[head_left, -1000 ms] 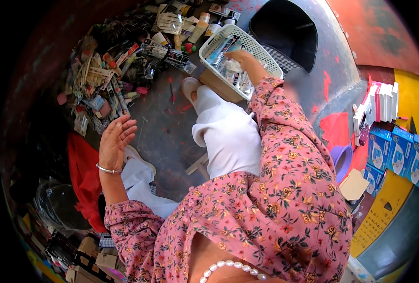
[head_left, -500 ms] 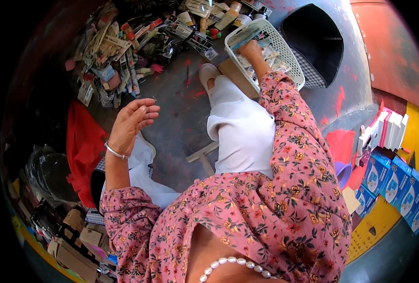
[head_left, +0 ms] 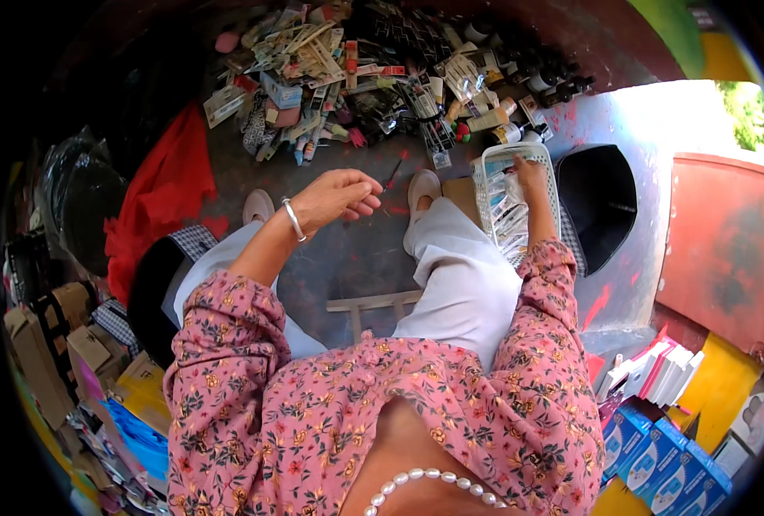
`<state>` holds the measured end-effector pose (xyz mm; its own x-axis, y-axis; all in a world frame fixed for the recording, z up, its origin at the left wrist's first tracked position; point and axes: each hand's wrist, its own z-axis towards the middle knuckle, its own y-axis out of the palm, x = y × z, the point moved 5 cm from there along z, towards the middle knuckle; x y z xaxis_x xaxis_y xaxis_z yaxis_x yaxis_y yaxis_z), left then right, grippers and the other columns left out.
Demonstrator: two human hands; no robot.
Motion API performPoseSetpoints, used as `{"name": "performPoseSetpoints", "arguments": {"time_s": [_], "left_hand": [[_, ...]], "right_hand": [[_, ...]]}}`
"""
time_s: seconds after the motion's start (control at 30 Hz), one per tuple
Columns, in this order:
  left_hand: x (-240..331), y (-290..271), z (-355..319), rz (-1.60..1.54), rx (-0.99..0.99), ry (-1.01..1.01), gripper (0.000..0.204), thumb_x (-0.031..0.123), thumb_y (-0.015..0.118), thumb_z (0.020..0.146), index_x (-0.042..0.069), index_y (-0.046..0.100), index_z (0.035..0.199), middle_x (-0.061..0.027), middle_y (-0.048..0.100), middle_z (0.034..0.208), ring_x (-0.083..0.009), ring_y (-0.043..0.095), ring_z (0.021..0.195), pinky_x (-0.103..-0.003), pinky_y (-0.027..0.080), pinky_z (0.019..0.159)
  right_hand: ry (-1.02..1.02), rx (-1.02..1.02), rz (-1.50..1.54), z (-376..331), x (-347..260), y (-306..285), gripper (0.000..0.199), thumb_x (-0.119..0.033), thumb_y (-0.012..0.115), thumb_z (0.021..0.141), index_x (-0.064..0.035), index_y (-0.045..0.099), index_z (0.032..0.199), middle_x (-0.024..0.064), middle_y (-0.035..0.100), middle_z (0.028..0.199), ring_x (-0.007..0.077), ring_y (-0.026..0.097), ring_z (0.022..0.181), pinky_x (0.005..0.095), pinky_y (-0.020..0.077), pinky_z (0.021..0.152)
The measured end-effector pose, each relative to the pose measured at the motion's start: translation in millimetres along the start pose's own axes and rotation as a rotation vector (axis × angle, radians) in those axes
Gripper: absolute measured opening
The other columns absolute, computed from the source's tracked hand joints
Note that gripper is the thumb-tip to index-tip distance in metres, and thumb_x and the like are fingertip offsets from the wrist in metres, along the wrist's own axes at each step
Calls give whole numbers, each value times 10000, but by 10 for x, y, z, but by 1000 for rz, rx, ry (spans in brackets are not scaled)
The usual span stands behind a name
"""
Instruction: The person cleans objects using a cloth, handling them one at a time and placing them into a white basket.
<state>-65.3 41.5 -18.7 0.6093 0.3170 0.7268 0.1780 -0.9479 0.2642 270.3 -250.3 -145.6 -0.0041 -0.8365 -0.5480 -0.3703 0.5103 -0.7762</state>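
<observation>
A white lattice basket [head_left: 482, 199] stands at the right beyond my right knee, filled with small flat packets [head_left: 511, 213]. My right hand [head_left: 532, 176] reaches into its far end, fingers bent down among the packets; what they pinch is hidden. Over the floor between my shoes, my left hand [head_left: 343, 198] hovers with loosely bent fingers and nothing visible in them. Just past its fingertips a thin dark stick-like thing [head_left: 393, 170] appears to lie on the floor.
Along the wall spreads a heap of small packaged goods [head_left: 313, 64], with bottles [head_left: 489, 116] to its right. Beside the basket sits an open black bin [head_left: 601, 202]. Red cloth [head_left: 162, 193] and cardboard boxes [head_left: 98, 348] lie left; blue boxes [head_left: 661, 464] stand lower right.
The whole view has shifted. My left hand has moved rightward and forward over the floor. My right hand has gone from the basket's left side, by a bluish strip, to its far right end.
</observation>
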Motion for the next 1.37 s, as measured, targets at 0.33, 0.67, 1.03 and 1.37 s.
{"name": "performPoseSetpoints", "arguments": {"time_s": [0.33,0.67,1.03,1.37], "left_hand": [[177,64,22,-756,-385,168,661,603,399,828,134,361,1294,-90,493,1192,-260,524,1041,-442,448,841],[315,-174,194,-826,-126,356,390,471,380,884,146,500,1063,-35,572,963,-211,574,874,-361,499,683],[180,-457,102,-778,93,210,215,294,404,775,119,524,750,-69,533,541,-256,535,403,-351,426,280],[9,-680,398,-792,-3,402,428,452,387,849,96,518,1047,-74,603,919,-186,621,677,-300,524,490]], "right_hand": [[-768,-437,75,-2116,-3181,457,300,-322,550,780,-45,603,883,131,590,769,283,588,756,337,450,664],[-932,-281,247,-2417,-3430,361,542,-368,530,830,-2,423,1215,213,428,1182,318,449,1082,366,375,909],[-951,-384,400,-2763,-3760,-238,235,-219,622,740,6,588,798,90,598,712,157,582,678,286,461,623],[-1154,-364,200,-2759,-3854,30,284,-262,650,696,-60,564,877,139,582,836,306,568,807,378,456,698]]}}
